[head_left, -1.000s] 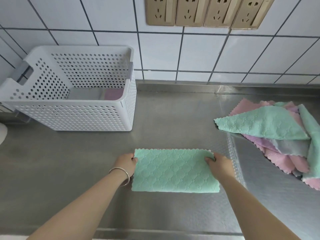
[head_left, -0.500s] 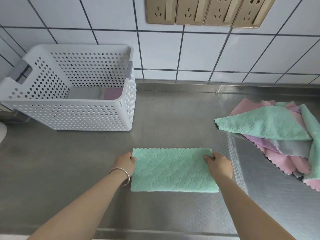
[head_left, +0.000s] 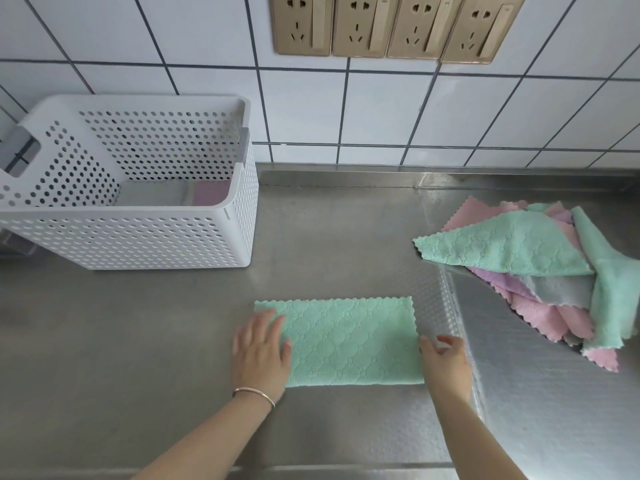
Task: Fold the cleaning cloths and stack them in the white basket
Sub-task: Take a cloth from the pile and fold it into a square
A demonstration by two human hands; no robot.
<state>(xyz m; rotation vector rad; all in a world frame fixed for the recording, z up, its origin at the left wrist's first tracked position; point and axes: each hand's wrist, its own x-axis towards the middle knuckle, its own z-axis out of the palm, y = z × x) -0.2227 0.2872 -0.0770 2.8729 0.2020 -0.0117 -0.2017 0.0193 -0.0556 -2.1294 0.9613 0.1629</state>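
White basket (head_left: 145, 237) stands on the counter (head_left: 104, 341), well beyond and left of the left hand (head_left: 260, 355); folded cloths (head_left: 194, 197) lie on its floor. Left hand lies flat, fingers (head_left: 273, 323) straight, pressing the left end of the green cloth (head_left: 349, 341). The cloth lies flat, folded to a rectangle, between both hands. Right hand (head_left: 445, 362) rests at its right edge, fingers loosely curved, gripping nothing. Pile of unfolded cloths (head_left: 540, 268) lies beyond and right of the right fingers.
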